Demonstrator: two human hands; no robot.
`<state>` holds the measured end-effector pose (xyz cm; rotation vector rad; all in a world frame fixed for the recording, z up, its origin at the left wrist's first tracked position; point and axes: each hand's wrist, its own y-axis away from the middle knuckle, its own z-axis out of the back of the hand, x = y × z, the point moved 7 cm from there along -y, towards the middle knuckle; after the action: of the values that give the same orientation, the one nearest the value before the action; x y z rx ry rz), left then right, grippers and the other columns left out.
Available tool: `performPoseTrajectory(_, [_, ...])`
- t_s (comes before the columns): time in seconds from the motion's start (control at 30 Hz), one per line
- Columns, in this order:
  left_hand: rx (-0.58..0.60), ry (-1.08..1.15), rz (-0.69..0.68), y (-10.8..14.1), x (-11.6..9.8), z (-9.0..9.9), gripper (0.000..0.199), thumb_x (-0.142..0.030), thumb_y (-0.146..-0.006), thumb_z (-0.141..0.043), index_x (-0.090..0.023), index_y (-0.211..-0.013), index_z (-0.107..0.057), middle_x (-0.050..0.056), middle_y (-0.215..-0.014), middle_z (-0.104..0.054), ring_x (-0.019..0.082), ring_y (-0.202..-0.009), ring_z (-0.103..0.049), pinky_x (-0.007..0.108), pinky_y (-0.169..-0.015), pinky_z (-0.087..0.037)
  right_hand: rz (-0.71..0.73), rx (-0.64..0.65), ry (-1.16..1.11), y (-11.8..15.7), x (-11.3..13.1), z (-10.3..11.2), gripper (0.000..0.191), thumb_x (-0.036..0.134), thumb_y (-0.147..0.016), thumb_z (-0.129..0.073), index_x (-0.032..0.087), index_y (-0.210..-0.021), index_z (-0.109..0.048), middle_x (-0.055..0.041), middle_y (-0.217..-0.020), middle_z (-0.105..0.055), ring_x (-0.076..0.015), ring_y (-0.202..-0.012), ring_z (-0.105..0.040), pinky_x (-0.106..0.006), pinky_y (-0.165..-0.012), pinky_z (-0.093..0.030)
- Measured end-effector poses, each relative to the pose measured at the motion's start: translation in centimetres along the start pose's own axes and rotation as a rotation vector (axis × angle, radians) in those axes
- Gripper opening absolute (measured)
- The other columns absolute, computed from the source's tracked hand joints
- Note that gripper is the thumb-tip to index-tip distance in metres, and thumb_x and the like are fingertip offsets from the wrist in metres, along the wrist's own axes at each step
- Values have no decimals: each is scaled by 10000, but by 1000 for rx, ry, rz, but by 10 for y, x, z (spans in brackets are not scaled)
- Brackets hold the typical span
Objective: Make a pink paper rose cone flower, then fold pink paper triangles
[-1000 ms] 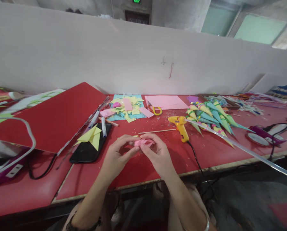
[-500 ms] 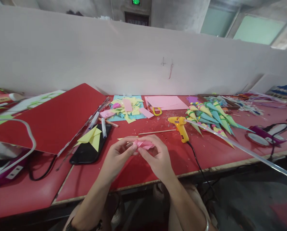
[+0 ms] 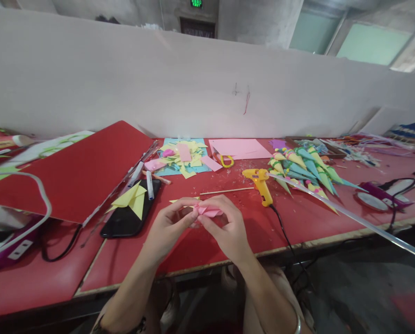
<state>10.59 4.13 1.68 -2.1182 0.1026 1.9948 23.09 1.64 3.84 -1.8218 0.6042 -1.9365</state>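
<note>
A small folded piece of pink paper (image 3: 211,212) is pinched between both hands, just above the red tabletop near its front edge. My left hand (image 3: 170,223) grips its left end with thumb and forefinger. At the other side my right hand (image 3: 228,226) presses it between thumb and fingers, hiding part of its shape. Behind the hands lies a thin wooden stick (image 3: 227,190). A yellow hot glue gun (image 3: 261,183) with a long clear glue stick (image 3: 349,222) rests to the right of my right hand.
Folded yellow paper (image 3: 132,199) lies on a black phone (image 3: 124,226) beside a marker (image 3: 150,185). Further back are paper scraps (image 3: 182,157), yellow-handled scissors (image 3: 227,161) and pink sheets (image 3: 242,147). Several paper cones (image 3: 308,169) are heaped at right. A red board (image 3: 78,171) leans at left.
Both hands stay in nearly the same place. The pink paper between the fingertips has turned slightly and looks a little narrower.
</note>
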Motion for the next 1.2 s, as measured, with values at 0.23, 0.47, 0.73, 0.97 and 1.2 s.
performPoseTrajectory(0.23, [23, 16, -148, 0, -7, -5, 163, -241, -702, -659, -187, -852, -622, 9, -778, -644, 120, -708, -601, 192, -622, -515, -107, -70, -158, 0, -11, 2, 64, 228, -753, -593, 220, -813, -615, -30, -854, -590, -169, -856, -581, -295, -734, -497])
performPoseTrajectory(0.47, [-5, -265, -368, 6, -19, -5, 81, -211, -746, -603, -183, -821, -615, 47, -857, -586, 160, -816, -573, 233, -658, -520, -151, -36, -211, 0, -12, 0, 104, 235, -756, -585, 216, -856, -610, -30, -822, -613, -160, -788, -600, -274, -688, -503])
performPoseTrajectory(0.73, [70, -713, -402, -6, -19, 9, 445, -226, -790, -521, -252, -1219, -406, 71, -1169, -508, 180, -1005, -544, 335, -873, -454, -228, -74, -265, -2, -20, 4, 69, 227, -730, -595, 202, -795, -594, -10, -772, -619, -146, -735, -609, -261, -680, -504])
performPoseTrajectory(0.97, [187, -1232, -359, -38, 17, 26, 438, -298, -736, -590, -152, -1143, -523, 131, -1126, -545, 279, -1068, -466, 442, -913, -381, -301, -154, -344, -2, -30, 10, 91, 211, -700, -616, 182, -785, -606, 9, -745, -604, -98, -622, -558, -213, -601, -471])
performPoseTrajectory(1.2, [265, -1222, -293, -40, 26, 23, 143, -247, -785, -491, -166, -850, -590, 76, -886, -581, 193, -784, -563, 307, -718, -447, -305, -146, -339, -1, -31, 12, 100, 240, -706, -615, 185, -790, -608, -12, -808, -638, -110, -658, -585, -227, -624, -495])
